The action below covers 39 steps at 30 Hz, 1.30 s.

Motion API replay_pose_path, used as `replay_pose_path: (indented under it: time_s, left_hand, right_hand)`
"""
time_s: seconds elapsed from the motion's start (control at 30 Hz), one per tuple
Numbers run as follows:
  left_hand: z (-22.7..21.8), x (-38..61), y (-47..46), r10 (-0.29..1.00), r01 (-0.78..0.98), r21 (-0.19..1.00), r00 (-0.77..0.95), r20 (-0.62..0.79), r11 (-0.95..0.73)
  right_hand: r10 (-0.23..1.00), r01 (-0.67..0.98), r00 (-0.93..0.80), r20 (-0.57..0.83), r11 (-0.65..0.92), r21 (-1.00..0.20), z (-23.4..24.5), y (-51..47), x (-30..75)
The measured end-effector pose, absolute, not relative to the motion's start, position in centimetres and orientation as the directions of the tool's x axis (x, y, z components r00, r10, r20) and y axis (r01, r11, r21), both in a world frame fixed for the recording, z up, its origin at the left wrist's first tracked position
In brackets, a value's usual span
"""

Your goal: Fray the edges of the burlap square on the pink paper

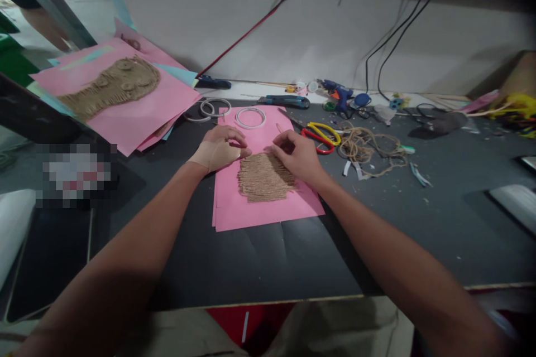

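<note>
While the right hand (295, 157) is held with thumb and forefinger drawn together in a pinch, whatever lies between them cannot be made out. The left hand (220, 149), bound with a beige bandage (209, 156), is loosely curled, with nothing seen in it. Both are positioned at the upper edge of a woven jute panel (264, 178), which lies on a pink paper sheet (268, 217) on the table (251, 268). A white ring (250, 117) is placed on the sheet. Red-and-yellow scissors (320, 136) and loose jute twine (368, 150) are found to the right; a hot glue gun (339, 95) lies beyond. Stacked pink sheets (146, 122) carrying a larger jute piece (111, 86) are seen to the left.
</note>
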<state>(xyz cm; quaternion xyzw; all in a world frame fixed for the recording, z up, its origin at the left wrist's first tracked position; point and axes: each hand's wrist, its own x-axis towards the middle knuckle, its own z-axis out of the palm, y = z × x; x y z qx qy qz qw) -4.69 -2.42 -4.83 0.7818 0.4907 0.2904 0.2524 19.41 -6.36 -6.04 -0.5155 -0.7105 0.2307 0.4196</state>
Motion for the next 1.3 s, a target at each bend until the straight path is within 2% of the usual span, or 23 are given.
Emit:
replay_pose_path:
  time_s: [0.57, 1.3]
  left_hand:
    - [-4.84, -4.69, -2.25, 0.914, 0.606, 0.695, 0.355, 0.199, -0.387]
    - [-4.65, -4.60, -2.48, 0.920, 0.609, 0.700, 0.342, 0.192, -0.372]
  right_hand:
    - [0.924, 0.565, -0.152, 0.351, 0.373, -0.736, -6.12, -6.20, 19.58]
    - [0.935, 0.531, -0.210, 0.285, 0.354, -0.770, -6.17, -5.91, 19.97]
